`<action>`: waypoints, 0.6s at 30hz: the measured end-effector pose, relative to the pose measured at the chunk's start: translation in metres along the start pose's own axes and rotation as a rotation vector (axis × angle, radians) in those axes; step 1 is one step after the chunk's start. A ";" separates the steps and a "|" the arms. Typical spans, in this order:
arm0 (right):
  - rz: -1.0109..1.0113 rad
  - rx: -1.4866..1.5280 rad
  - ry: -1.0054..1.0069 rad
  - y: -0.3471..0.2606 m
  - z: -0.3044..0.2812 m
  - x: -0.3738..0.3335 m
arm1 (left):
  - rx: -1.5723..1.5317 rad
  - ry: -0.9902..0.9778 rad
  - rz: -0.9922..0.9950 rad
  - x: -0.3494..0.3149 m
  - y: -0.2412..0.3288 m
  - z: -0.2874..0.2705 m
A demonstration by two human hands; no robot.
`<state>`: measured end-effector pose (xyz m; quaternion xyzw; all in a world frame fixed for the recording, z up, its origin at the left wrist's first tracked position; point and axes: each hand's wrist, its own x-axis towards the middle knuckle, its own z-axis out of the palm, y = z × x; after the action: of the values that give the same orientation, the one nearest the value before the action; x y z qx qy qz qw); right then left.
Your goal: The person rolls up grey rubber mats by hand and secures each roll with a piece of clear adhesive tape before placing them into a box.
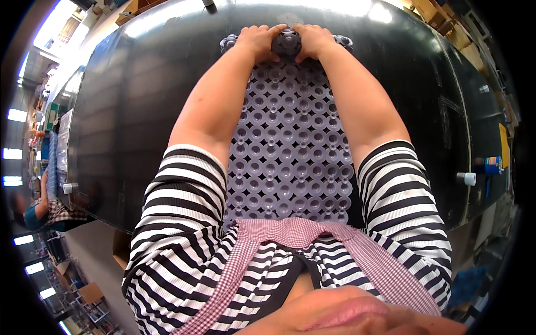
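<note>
A greyish-purple plastic bath mat with round suction cups lies lengthwise on the black table in front of me. Its far end is curled up into a roll under my hands. My left hand grips the roll left of its middle, thumb on the near side and fingers over the top. Close beside it, my right hand holds the same roll on the right. Between the hands a short stretch of cups shows, and the roll's ends stick out past both hands. The mat's near end is hidden by my checked apron.
The black table reaches out on both sides of the mat. At its right edge are a white roll and a blue roll; a small white cylinder sits at the left edge. Another person is at the far left. Cardboard boxes stand beyond the table.
</note>
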<state>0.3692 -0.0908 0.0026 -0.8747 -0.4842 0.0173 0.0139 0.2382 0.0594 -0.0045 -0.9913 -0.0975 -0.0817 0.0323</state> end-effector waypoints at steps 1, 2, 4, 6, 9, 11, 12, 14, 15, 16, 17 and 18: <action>0.007 -0.044 0.040 0.000 -0.005 0.006 | 0.043 -0.005 0.010 0.013 -0.007 -0.001; 0.021 -0.081 0.074 0.001 -0.016 0.008 | 0.085 -0.019 0.026 0.017 -0.002 -0.012; -0.026 -0.098 0.311 -0.002 -0.043 -0.002 | 0.310 0.245 0.032 0.021 -0.001 -0.047; -0.066 -0.247 0.759 -0.001 -0.073 -0.045 | 0.216 0.555 0.150 -0.014 0.014 -0.101; -0.185 -0.258 0.943 -0.042 -0.109 -0.151 | 0.270 0.779 0.173 -0.104 0.057 -0.153; -0.214 -0.221 0.882 -0.063 -0.087 -0.220 | 0.316 0.751 0.199 -0.168 0.084 -0.142; -0.247 -0.174 0.862 -0.072 -0.069 -0.258 | 0.273 0.707 0.227 -0.206 0.103 -0.133; -0.345 0.025 0.632 -0.089 -0.035 -0.332 | 0.056 0.397 0.210 -0.284 0.143 -0.123; -0.321 0.118 0.463 -0.096 -0.017 -0.363 | -0.055 0.282 0.201 -0.310 0.158 -0.109; -0.299 0.220 0.285 -0.103 0.002 -0.392 | -0.167 0.154 0.184 -0.338 0.172 -0.096; -0.270 0.298 0.093 -0.107 0.010 -0.406 | -0.315 -0.035 0.135 -0.355 0.181 -0.090; -0.272 0.309 0.094 -0.110 0.013 -0.415 | -0.324 -0.022 0.132 -0.368 0.185 -0.080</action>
<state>0.0549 -0.3839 0.0009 -0.7886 -0.5882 0.0486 0.1725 -0.0935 -0.1976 0.0035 -0.9886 -0.0179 -0.0833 -0.1238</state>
